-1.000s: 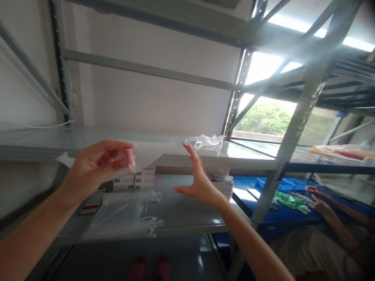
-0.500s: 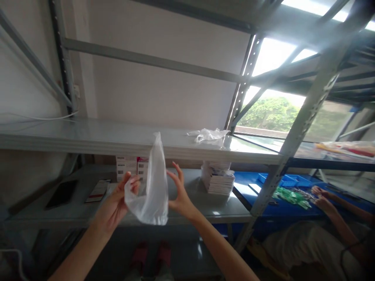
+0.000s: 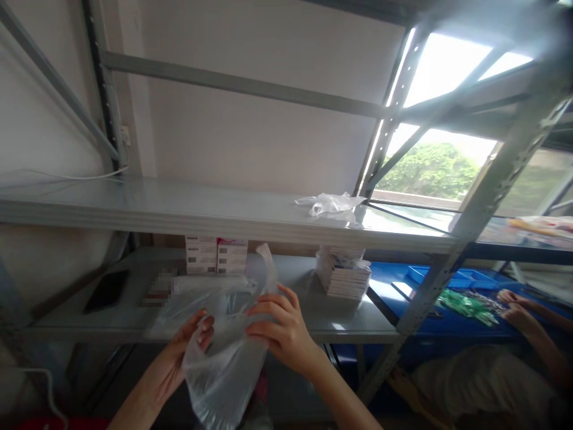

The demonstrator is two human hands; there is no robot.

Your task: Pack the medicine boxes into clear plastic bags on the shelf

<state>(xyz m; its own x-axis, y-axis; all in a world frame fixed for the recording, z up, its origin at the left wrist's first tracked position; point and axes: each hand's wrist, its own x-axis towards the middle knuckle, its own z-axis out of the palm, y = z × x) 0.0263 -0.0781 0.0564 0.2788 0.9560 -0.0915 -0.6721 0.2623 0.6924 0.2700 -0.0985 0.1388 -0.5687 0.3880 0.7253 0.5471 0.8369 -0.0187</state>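
Note:
Both my hands hold a clear plastic bag (image 3: 224,376) in front of a grey metal shelf (image 3: 313,310). My left hand (image 3: 188,352) pinches the bag's left edge between thumb and fingers. My right hand (image 3: 280,331) grips the bag's upper right side, and one corner of the bag sticks up behind its fingers. The bag hangs down between my hands, below the shelf's front edge.
On the lower shelf lie more clear bags (image 3: 201,295), white boxes (image 3: 217,255), a dark phone (image 3: 106,291) and a stack of flat packs (image 3: 344,276). A crumpled bag (image 3: 331,206) rests on the upper shelf. At right, another person's hands (image 3: 514,307) work over a blue table (image 3: 430,325).
The bag and both my hands have come down and nearer to me. My right hand, which was open beside the bag, has closed on it. The view tilted slightly down.

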